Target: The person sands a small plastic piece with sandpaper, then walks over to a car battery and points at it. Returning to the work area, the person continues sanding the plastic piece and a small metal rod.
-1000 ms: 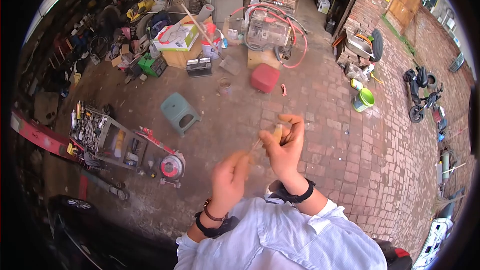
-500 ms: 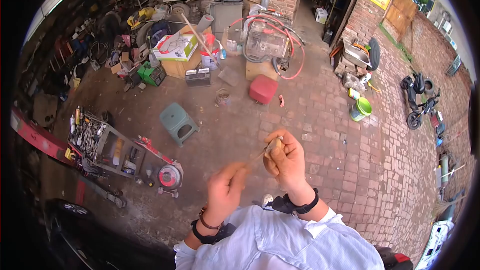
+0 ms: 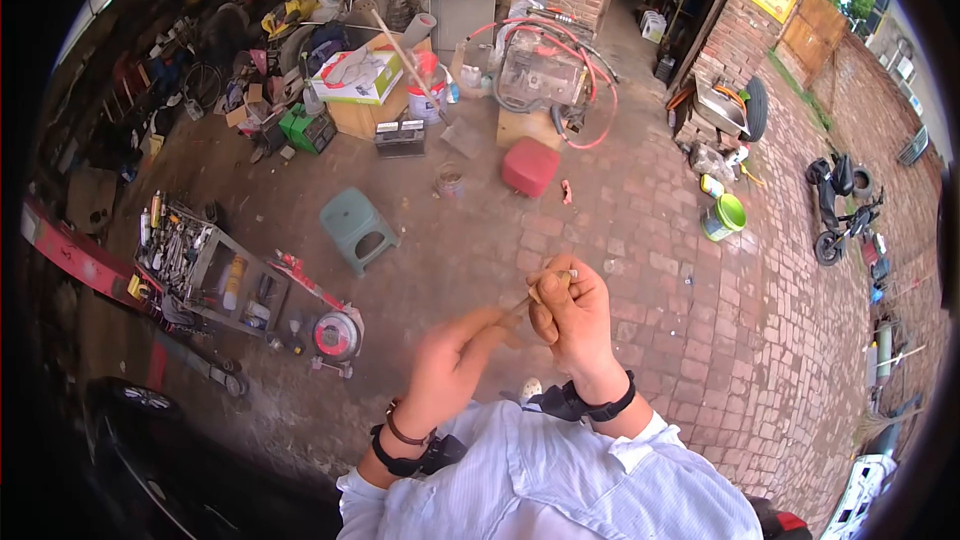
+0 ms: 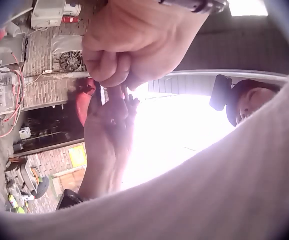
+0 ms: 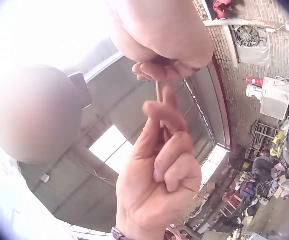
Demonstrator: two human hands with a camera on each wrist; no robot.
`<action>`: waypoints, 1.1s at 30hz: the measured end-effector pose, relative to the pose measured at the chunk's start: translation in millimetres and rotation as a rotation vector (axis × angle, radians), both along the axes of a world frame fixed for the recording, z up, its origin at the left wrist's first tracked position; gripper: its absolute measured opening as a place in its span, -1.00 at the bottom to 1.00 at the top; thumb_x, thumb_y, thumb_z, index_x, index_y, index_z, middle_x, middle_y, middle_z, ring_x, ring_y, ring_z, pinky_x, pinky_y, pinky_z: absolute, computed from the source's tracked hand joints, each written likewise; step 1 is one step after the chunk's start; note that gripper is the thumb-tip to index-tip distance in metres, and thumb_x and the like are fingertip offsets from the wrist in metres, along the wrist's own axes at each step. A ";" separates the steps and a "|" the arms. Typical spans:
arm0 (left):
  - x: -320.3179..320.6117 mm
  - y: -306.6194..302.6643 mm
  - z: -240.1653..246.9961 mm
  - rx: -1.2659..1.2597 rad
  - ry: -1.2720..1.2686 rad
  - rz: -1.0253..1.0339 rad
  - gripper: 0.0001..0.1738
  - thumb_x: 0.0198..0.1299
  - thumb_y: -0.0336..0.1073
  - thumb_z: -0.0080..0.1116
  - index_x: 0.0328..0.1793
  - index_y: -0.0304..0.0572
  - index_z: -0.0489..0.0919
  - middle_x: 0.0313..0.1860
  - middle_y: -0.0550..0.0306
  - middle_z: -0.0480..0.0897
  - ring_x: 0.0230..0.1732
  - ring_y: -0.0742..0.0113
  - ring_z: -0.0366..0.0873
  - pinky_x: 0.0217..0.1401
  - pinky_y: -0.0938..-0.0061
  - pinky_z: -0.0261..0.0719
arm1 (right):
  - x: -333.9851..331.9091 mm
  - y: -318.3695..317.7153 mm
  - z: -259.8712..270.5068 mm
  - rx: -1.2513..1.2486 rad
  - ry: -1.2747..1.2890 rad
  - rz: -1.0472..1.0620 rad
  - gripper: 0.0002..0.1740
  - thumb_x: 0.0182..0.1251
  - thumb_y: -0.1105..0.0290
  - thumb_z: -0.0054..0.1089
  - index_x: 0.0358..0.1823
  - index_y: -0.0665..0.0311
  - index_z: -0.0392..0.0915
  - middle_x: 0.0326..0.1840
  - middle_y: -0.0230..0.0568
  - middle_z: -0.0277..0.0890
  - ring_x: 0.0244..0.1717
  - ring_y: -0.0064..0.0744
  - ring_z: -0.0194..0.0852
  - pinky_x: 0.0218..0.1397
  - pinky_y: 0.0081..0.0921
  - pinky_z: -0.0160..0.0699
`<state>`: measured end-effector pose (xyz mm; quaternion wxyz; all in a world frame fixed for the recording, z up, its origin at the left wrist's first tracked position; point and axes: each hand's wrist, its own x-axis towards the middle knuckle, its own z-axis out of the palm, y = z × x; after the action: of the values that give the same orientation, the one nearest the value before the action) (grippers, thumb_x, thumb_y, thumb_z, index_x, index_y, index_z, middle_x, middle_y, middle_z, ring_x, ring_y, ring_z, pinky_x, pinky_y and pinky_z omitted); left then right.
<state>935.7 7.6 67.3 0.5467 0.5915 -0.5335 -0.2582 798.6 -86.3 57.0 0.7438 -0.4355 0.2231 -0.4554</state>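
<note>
In front of the shirt, both hands are raised close together over the brick floor. My right hand [image 3: 575, 320] grips the yellowish end [image 3: 546, 290] of a thin rod, fingers curled round it; a small pale tip shows beyond the thumb. From there the thin rod [image 5: 159, 91] runs across to my left hand [image 3: 452, 360], which pinches it between thumb and fingers and is blurred in the head view. Bent fingers of the left hand show in the right wrist view. The rod's far end is hidden within the left hand.
A green plastic stool [image 3: 358, 228] stands ahead on the left, near a tool cart [image 3: 215, 270] and a red floor jack [image 3: 337, 335]. Further off are a red stool [image 3: 530, 166], a battery [image 3: 400, 138], an engine [image 3: 543, 70] and a green bucket [image 3: 724, 217].
The right hand's fingers, more spread a second ago, have folded round the yellowish end, and that hand has dropped slightly. The left hand has moved in closer to it during the last half second.
</note>
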 end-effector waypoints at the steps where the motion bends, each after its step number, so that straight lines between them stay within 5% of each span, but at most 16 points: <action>1: 4.1 1.2 1.2 0.057 0.191 -0.167 -0.86 0.13 -0.48 0.23 -0.17 -0.30 0.65 -0.38 0.00 0.67 -0.49 0.08 0.60 -0.42 0.40 0.51 | -3.2 -1.6 -2.1 -0.044 -0.035 0.059 -0.78 0.45 0.30 0.11 -0.25 0.33 0.48 -0.68 -0.39 0.39 -0.80 -0.70 0.11 -0.73 -0.72 0.03; 5: 10.7 5.1 -10.5 0.140 0.247 -0.300 -0.85 0.17 -0.46 0.18 -0.14 -0.36 0.62 -0.41 0.02 0.66 -0.50 0.05 0.57 -0.43 0.41 0.47 | -7.4 -1.4 -4.9 -0.116 -0.043 0.149 -0.78 0.44 0.32 0.13 -0.26 0.36 0.48 -0.70 -0.37 0.38 -0.81 -0.69 0.11 -0.74 -0.71 0.03; 7: 4.0 4.7 -4.9 -0.050 -0.190 -0.079 -0.81 0.17 -0.44 0.20 -0.10 -0.36 0.64 -0.41 0.03 0.68 -0.46 0.26 0.63 -0.41 0.50 0.49 | -4.1 3.1 3.5 -0.096 -0.006 0.092 -0.78 0.44 0.32 0.13 -0.27 0.37 0.48 -0.69 -0.36 0.39 -0.81 -0.69 0.12 -0.74 -0.71 0.03; 8: 2.0 3.5 -8.2 -0.051 -0.187 -0.078 -0.81 0.17 -0.44 0.20 -0.10 -0.36 0.64 -0.41 0.03 0.68 -0.46 0.26 0.63 -0.41 0.50 0.49 | -1.1 5.7 6.2 -0.074 0.026 0.029 -0.77 0.44 0.32 0.13 -0.28 0.37 0.48 -0.69 -0.36 0.39 -0.81 -0.69 0.12 -0.74 -0.71 0.04; 10: -2.4 0.9 -18.0 -0.282 -0.570 0.198 -0.79 0.17 -0.44 0.20 -0.07 -0.34 0.64 -0.37 -0.01 0.69 -0.45 0.20 0.63 -0.41 0.52 0.48 | 6.7 7.1 4.4 -0.006 0.018 -0.038 -0.77 0.44 0.33 0.13 -0.28 0.37 0.48 -0.69 -0.35 0.40 -0.81 -0.68 0.12 -0.73 -0.71 0.04; 13: -3.2 -6.6 -11.6 -0.188 -0.595 0.148 -0.80 0.17 -0.44 0.20 -0.09 -0.35 0.64 -0.37 0.00 0.68 -0.48 0.17 0.61 -0.43 0.50 0.47 | 3.4 1.2 1.7 0.039 0.000 -0.076 -0.78 0.43 0.33 0.14 -0.29 0.37 0.48 -0.70 -0.35 0.40 -0.81 -0.68 0.13 -0.73 -0.70 0.05; 14: 0.6 -9.8 -9.0 -0.191 -0.595 0.151 -0.80 0.17 -0.44 0.20 -0.09 -0.35 0.64 -0.37 0.00 0.68 -0.48 0.17 0.61 -0.43 0.50 0.47 | 0.1 -2.9 2.1 0.012 -0.010 -0.047 -0.78 0.43 0.34 0.14 -0.29 0.37 0.48 -0.70 -0.34 0.40 -0.81 -0.68 0.13 -0.73 -0.70 0.05; 16: 8.6 -13.3 -7.1 0.065 0.149 -0.313 -0.81 0.15 -0.45 0.20 -0.10 -0.31 0.64 -0.39 -0.02 0.66 -0.49 0.09 0.58 -0.46 0.44 0.46 | -10.0 -9.9 1.4 -0.070 -0.011 0.021 -0.78 0.42 0.34 0.15 -0.29 0.37 0.48 -0.70 -0.35 0.40 -0.81 -0.69 0.13 -0.73 -0.71 0.05; 19: 20.2 -14.7 -3.5 0.234 0.332 -0.547 -0.81 0.20 -0.39 0.11 -0.08 -0.21 0.63 -0.37 0.08 0.65 -0.44 0.04 0.56 -0.42 0.33 0.47 | -15.7 -14.5 1.6 -0.156 0.000 0.109 -0.79 0.42 0.34 0.16 -0.28 0.37 0.49 -0.70 -0.37 0.40 -0.81 -0.70 0.12 -0.73 -0.71 0.04; 20: 18.4 -15.7 -4.8 0.233 0.334 -0.547 -0.81 0.20 -0.39 0.11 -0.08 -0.21 0.63 -0.37 0.08 0.65 -0.44 0.04 0.56 -0.42 0.33 0.47 | -16.1 -15.6 1.9 -0.163 0.013 0.129 -0.79 0.41 0.33 0.16 -0.28 0.36 0.50 -0.70 -0.38 0.40 -0.81 -0.70 0.12 -0.73 -0.71 0.03; 22: 12.2 -19.5 -8.9 -0.103 -0.366 -0.154 -0.82 0.17 -0.45 0.19 -0.10 -0.27 0.66 -0.45 0.08 0.65 -0.51 0.34 0.58 -0.47 0.44 0.44 | -12.1 -15.8 1.0 -0.111 0.043 0.077 -0.80 0.41 0.33 0.16 -0.24 0.36 0.50 -0.69 -0.38 0.40 -0.80 -0.70 0.13 -0.73 -0.72 0.03; 25: 8.5 -23.7 -12.6 -0.261 -0.565 0.052 -0.84 0.18 -0.45 0.19 -0.13 -0.31 0.66 -0.48 0.11 0.66 -0.52 0.45 0.57 -0.47 0.50 0.43 | -6.7 -9.8 -0.3 -0.058 0.008 0.000 -0.77 0.44 0.31 0.13 -0.13 0.37 0.49 -0.70 -0.41 0.37 -0.80 -0.72 0.10 -0.73 -0.73 0.01; 26: 5.6 -25.7 -11.9 -0.265 -0.566 0.047 -0.84 0.18 -0.45 0.19 -0.13 -0.31 0.66 -0.48 0.11 0.66 -0.52 0.45 0.57 -0.47 0.50 0.43 | -6.9 -9.9 0.5 -0.061 -0.051 -0.013 -0.73 0.46 0.28 0.09 -0.05 0.37 0.47 -0.72 -0.44 0.33 -0.80 -0.73 0.07 -0.74 -0.72 0.00; 28: -1.3 -26.3 -9.0 -0.094 -0.062 0.010 -0.86 0.15 -0.47 0.20 -0.17 -0.30 0.67 -0.51 0.08 0.66 -0.54 0.41 0.58 -0.47 0.52 0.45 | -10.9 -13.4 2.2 0.040 -0.212 0.041 -0.68 0.49 0.23 0.02 0.02 0.37 0.43 -0.74 -0.47 0.26 -0.81 -0.73 0.01 -0.75 -0.72 -0.03; 29: -2.6 -25.2 -4.7 -0.096 -0.059 0.004 -0.86 0.15 -0.47 0.20 -0.17 -0.30 0.67 -0.51 0.08 0.66 -0.54 0.41 0.58 -0.47 0.52 0.45 | -13.1 -15.1 3.1 0.142 -0.373 0.102 -0.62 0.53 0.18 -0.06 0.09 0.37 0.39 -0.76 -0.50 0.19 -0.82 -0.74 -0.05 -0.76 -0.71 -0.05; 33: -6.0 -24.8 -1.5 -0.025 -0.024 -0.047 -0.88 0.14 -0.49 0.20 -0.20 -0.32 0.67 -0.52 0.07 0.66 -0.54 0.38 0.60 -0.46 0.52 0.47 | -11.5 -14.1 -1.3 0.216 -0.374 0.119 -0.54 0.58 0.07 -0.24 0.13 0.35 0.36 -0.78 -0.52 0.10 -0.82 -0.74 -0.12 -0.78 -0.70 -0.09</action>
<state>929.7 -17.2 65.8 0.5416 0.5748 -0.5569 -0.2571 787.2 -100.4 55.6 0.8399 -0.2735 0.1025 -0.4573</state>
